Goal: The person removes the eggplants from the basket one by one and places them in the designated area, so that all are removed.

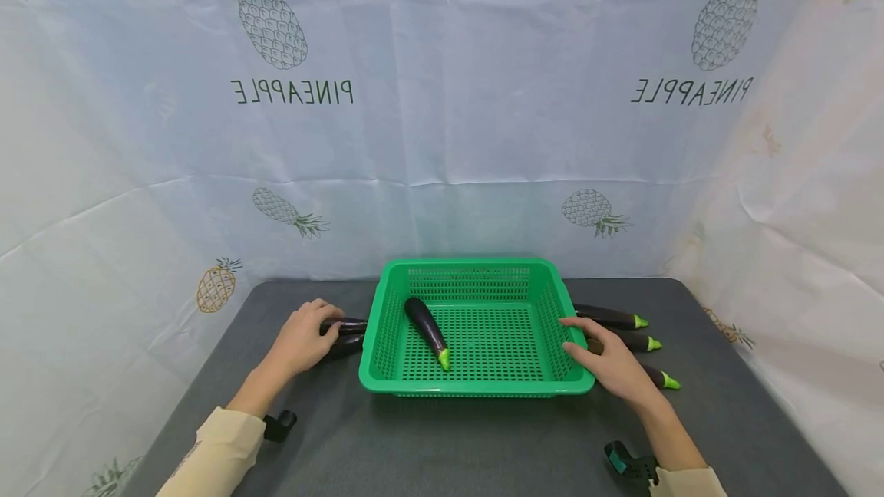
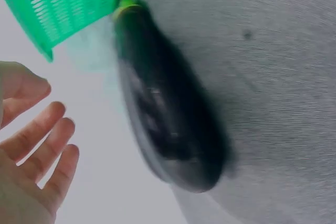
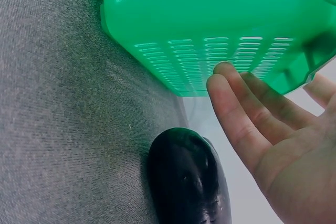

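Note:
A green plastic basket (image 1: 476, 387) sits mid-table, with one dark purple eggplant (image 1: 427, 330) lying inside toward its left. To the left of it two eggplants (image 1: 345, 345) lie side by side, partly hidden behind my left hand (image 1: 304, 340). That hand hovers at them with spread, loosely bent fingers (image 2: 50, 148); the left wrist view shows a gap to the near eggplant (image 2: 163, 103). My right hand (image 1: 615, 363) is at the basket's right rim, its fingers (image 3: 236, 114) fairly straight beside the outer wall. Under and beyond it lie three eggplants (image 1: 611, 317) with green stems.
The dark grey table (image 1: 442, 443) ends at the back against a pale curtain (image 1: 442, 113) printed with pineapples. Black wrist-worn devices show by the left forearm (image 1: 279, 426) and the right one.

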Action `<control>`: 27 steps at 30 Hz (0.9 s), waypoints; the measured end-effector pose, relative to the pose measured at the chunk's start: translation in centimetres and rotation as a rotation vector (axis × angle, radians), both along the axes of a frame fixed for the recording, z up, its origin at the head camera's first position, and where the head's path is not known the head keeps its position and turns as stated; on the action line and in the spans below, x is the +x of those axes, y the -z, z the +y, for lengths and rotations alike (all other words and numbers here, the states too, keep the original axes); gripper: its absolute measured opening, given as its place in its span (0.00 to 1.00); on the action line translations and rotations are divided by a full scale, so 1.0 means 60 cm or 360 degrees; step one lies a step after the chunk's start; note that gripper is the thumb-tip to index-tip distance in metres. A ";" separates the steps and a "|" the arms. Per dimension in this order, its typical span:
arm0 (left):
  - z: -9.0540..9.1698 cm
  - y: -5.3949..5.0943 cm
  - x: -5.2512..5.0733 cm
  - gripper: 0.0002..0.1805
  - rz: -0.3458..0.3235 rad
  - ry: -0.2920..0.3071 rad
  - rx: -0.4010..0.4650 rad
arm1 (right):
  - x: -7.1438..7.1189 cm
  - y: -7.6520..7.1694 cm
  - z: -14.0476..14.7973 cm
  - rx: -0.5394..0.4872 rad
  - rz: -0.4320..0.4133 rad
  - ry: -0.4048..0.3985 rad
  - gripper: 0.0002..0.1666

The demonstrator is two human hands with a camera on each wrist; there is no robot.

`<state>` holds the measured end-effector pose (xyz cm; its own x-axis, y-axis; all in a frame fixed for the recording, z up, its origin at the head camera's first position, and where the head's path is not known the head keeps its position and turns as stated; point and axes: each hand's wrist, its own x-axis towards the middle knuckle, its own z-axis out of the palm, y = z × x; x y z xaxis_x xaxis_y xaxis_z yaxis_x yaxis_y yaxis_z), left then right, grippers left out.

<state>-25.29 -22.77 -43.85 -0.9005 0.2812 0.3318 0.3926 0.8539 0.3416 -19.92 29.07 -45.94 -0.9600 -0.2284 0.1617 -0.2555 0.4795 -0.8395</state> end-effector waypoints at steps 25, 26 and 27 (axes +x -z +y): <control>0.076 -0.090 0.012 0.06 0.0324 0.0409 0.0225 | -0.001 0.000 -0.001 0.0002 0.0022 -0.0012 0.29; 0.080 -0.092 0.010 0.06 0.0314 0.0434 0.0226 | -0.001 0.001 -0.001 0.0001 0.0021 -0.0012 0.29; 0.084 -0.094 0.009 0.07 0.0294 0.0452 0.0226 | -0.001 0.000 -0.001 0.0002 0.0021 -0.0014 0.30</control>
